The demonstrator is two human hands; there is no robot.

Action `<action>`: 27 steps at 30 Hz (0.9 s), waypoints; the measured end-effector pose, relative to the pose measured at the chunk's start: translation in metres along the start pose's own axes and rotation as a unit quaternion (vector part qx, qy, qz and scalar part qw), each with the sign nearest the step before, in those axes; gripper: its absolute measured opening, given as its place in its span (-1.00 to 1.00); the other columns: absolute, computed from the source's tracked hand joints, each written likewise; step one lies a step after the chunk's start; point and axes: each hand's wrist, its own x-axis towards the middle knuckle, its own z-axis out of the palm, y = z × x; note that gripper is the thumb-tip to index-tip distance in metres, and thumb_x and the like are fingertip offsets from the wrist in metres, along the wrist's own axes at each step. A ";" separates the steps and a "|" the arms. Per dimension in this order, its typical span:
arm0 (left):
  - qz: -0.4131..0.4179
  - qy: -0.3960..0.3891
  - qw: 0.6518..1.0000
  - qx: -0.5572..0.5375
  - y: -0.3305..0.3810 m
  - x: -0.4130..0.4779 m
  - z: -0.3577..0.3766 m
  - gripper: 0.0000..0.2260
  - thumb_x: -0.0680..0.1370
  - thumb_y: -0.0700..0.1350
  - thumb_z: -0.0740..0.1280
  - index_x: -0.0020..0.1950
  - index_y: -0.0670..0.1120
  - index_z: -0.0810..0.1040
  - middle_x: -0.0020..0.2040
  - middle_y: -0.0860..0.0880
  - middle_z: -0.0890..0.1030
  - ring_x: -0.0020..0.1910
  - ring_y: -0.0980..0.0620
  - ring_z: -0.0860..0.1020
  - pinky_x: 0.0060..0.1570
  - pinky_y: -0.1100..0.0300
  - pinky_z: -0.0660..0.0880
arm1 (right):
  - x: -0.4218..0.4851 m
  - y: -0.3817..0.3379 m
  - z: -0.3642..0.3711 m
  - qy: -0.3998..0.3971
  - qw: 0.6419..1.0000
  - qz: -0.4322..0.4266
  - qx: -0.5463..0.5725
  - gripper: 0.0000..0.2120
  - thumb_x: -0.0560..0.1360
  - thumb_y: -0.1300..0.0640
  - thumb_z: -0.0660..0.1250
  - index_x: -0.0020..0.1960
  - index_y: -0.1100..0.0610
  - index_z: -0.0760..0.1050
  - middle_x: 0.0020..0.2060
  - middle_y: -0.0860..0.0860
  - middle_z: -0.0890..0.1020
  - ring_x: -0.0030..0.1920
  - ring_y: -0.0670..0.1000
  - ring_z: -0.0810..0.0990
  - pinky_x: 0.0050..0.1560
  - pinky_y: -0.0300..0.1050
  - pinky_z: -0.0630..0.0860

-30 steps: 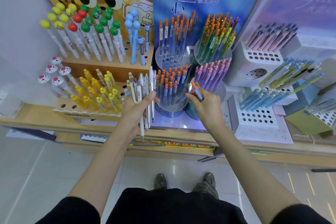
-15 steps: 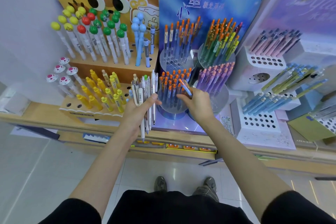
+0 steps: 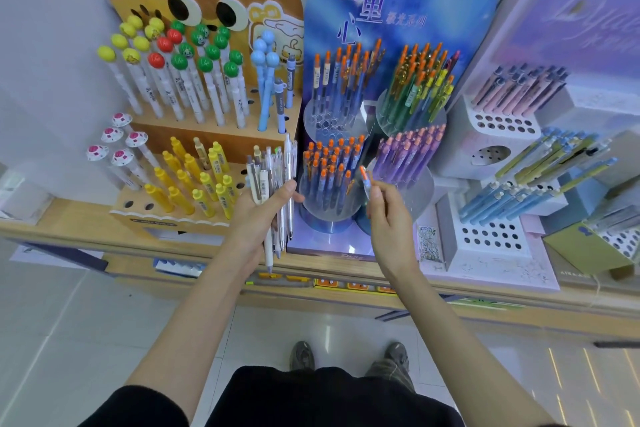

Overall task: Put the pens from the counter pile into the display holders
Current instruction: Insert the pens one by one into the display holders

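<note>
Pens (image 3: 273,180) in a pale bundle stand upright just left of the round clear holder (image 3: 332,215), gripped by the left hand (image 3: 258,218) with its fingers curled round them. Just right of that holder, the right hand (image 3: 386,215) pinches one tilted orange-capped pen (image 3: 364,178) between thumb and fingertips.

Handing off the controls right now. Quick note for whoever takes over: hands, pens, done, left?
Left hand: grip round a bundle of white and clear plastic pens, tips down.
Right hand: pinches one blue pen with an orange cap, beside the clear round holder of matching orange-capped pens.
Done: cannot tell how many; holders look well stocked.
Left: slot this pen, then sort the bundle.
</note>
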 end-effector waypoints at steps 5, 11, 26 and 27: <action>-0.006 0.000 1.000 -0.008 0.000 -0.001 -0.003 -0.81 0.52 -0.04 0.39 -0.20 -0.13 0.64 -0.28 0.19 0.67 -0.45 0.30 0.44 -0.46 0.47 0.37 | -0.003 0.001 0.010 -0.023 1.000 0.017 0.011 -0.85 0.64 -0.01 0.13 0.06 0.06 0.37 -0.33 -0.04 0.42 -0.32 -0.03 0.36 -0.25 0.06 0.36; -0.017 0.005 1.000 -0.018 -0.003 -0.001 -0.009 -0.81 0.52 -0.01 0.39 -0.09 -0.14 0.64 -0.28 0.14 0.68 -0.37 0.28 0.48 -0.44 0.47 0.40 | 0.002 -0.001 0.014 -0.011 1.000 -0.002 -0.007 -0.71 0.68 0.05 0.01 -0.21 -0.05 0.32 -0.32 -0.08 0.36 -0.29 -0.04 0.31 -0.21 0.02 0.31; -0.028 0.000 1.000 0.002 -0.005 -0.003 -0.011 -0.76 0.48 0.06 0.41 -0.32 -0.03 0.67 -0.40 0.19 0.59 -0.54 0.22 0.33 -0.46 0.29 0.37 | 0.013 -0.003 0.009 0.022 0.997 -0.068 -0.031 -0.90 0.62 0.15 0.19 0.06 0.09 0.47 -0.16 0.00 0.55 -0.19 -0.08 0.45 -0.16 -0.26 0.38; -0.030 -0.003 1.000 0.000 -0.006 -0.003 -0.011 -0.76 0.48 0.07 0.41 -0.33 -0.02 0.67 -0.38 0.18 0.61 -0.53 0.22 0.34 -0.43 0.25 0.38 | 0.014 -0.003 0.010 0.022 0.997 -0.069 -0.030 -0.91 0.63 0.15 0.18 0.06 0.08 0.45 -0.17 -0.01 0.55 -0.20 -0.09 0.46 -0.18 -0.29 0.37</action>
